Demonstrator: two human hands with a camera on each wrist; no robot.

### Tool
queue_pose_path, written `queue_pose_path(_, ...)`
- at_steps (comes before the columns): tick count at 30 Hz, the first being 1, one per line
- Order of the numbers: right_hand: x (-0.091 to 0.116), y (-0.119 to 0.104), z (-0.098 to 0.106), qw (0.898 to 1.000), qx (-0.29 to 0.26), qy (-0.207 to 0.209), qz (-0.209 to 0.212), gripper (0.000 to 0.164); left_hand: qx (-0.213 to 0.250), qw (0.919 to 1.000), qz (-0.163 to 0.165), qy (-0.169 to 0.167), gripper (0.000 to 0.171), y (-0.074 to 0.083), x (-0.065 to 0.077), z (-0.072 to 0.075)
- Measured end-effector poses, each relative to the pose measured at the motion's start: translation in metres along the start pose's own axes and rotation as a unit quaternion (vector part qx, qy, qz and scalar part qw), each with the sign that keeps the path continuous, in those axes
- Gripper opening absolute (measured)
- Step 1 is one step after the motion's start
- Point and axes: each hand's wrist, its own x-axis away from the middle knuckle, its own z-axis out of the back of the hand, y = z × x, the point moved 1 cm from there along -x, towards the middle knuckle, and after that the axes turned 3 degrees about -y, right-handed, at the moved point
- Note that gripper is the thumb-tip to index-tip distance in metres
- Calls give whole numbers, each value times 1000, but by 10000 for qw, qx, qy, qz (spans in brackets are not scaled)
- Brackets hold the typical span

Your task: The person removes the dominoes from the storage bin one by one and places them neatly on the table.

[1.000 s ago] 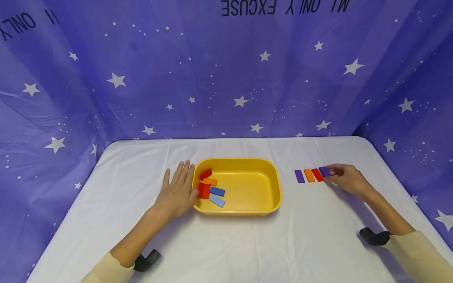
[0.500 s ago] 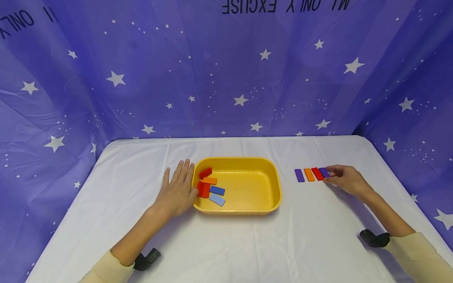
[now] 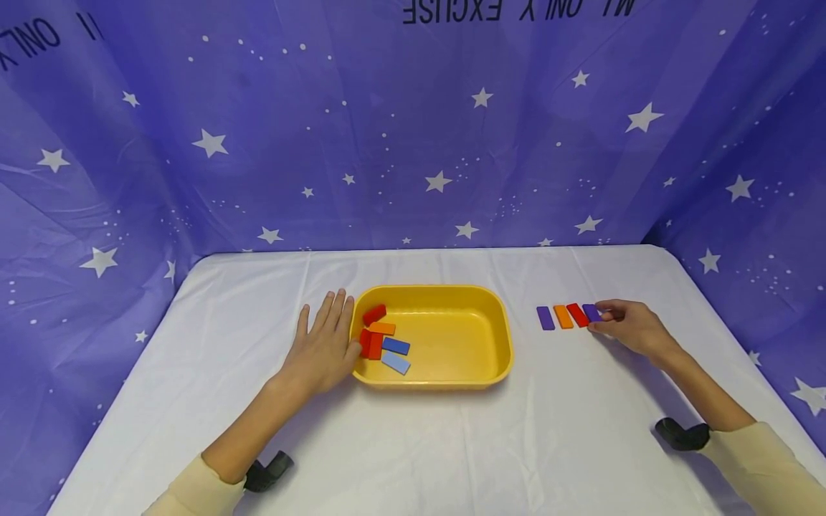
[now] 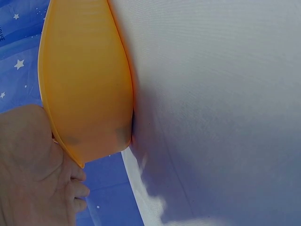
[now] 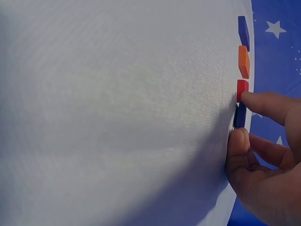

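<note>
My right hand (image 3: 634, 328) pinches a purple block (image 3: 591, 313) between thumb and fingers at the right end of a short row on the white table. Left of it in the row lie a red block (image 3: 577, 315), an orange block (image 3: 563, 316) and another purple block (image 3: 546, 318), flat and slightly apart. In the right wrist view, one fingertip reaches the red block (image 5: 241, 88) beside the held one. My left hand (image 3: 320, 351) rests at the left side of a yellow tub (image 3: 464, 351), fingers straight and thumb over the rim.
Inside the tub, at its left end, lie several red blocks (image 3: 376, 347), an orange block (image 3: 383, 328), a blue block (image 3: 396, 346) and a light blue block (image 3: 396, 362). A purple star-patterned curtain (image 3: 387, 143) stands behind the white table (image 3: 452, 444).
The purple block in my right hand has come down level with the row, close beside the red block. My left hand and the tub hold their place.
</note>
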Motion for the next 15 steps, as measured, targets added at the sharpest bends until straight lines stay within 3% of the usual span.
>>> queue_pose_path(9, 2, -2, 4, 9994, 8, 319, 136, 60, 16, 10000, 3, 1, 72, 0, 0, 1)
queue_pose_path(15, 9, -29, 4, 9959, -151, 652, 617, 52, 6, 10000, -1, 0, 72, 0, 1, 1)
